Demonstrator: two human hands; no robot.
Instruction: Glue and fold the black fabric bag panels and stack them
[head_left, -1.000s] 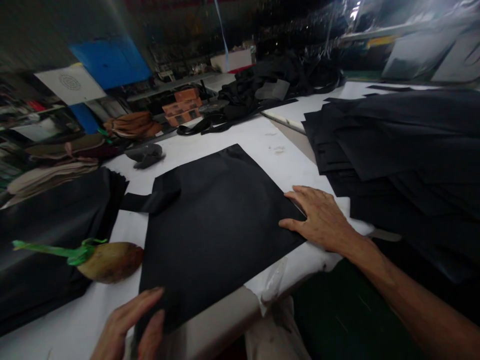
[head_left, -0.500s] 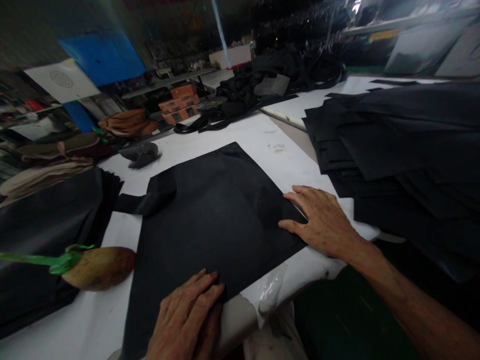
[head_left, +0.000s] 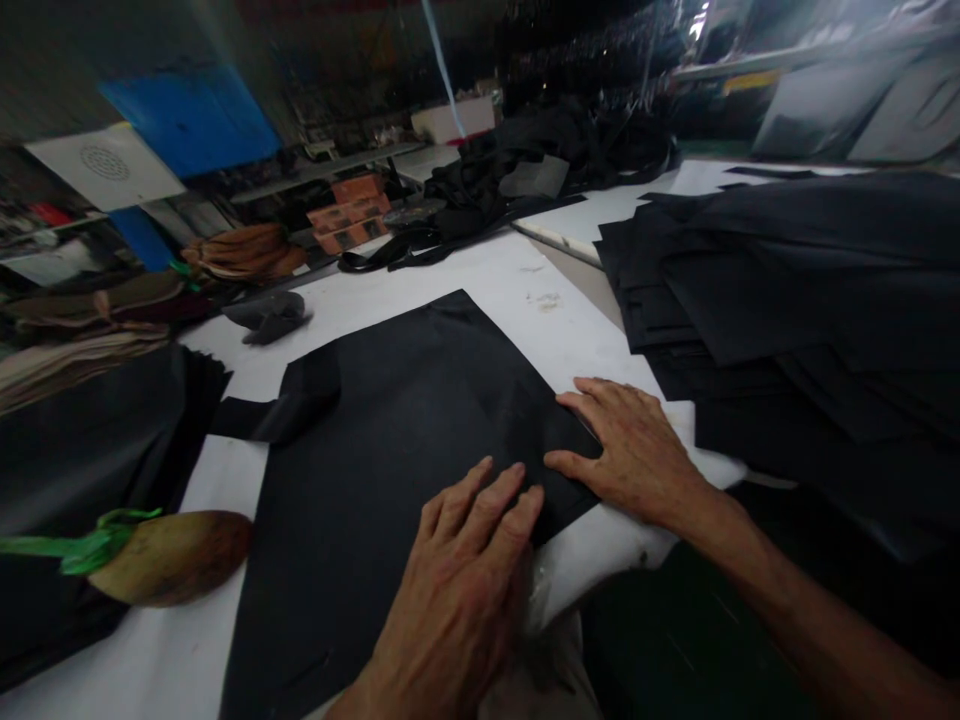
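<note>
A black sheet of smooth material (head_left: 397,440) lies flat on the white-covered table (head_left: 495,265), its near edge at the table's front. A black strap-like strip (head_left: 296,400) curls over its left edge. My left hand (head_left: 469,560) rests on the sheet near the front edge, fingers stretched out and slightly apart, the thumb hidden. At the sheet's right edge lies my right hand (head_left: 634,445), thumb and fingers spread, the thumb on the black material. Neither hand grips anything that I can see.
Stacked black sheets (head_left: 780,290) fill the right side, more black material (head_left: 90,450) the left. A yellowish-brown rounded object (head_left: 176,558) with a green tie lies left of the sheet. Behind are a dark grey scrap (head_left: 270,316), orange boxes (head_left: 351,215) and a black strap heap (head_left: 555,150).
My left hand has moved right and forward over the sheet, closer to my right hand. My right hand stays at the sheet's right edge. The view has shifted slightly.
</note>
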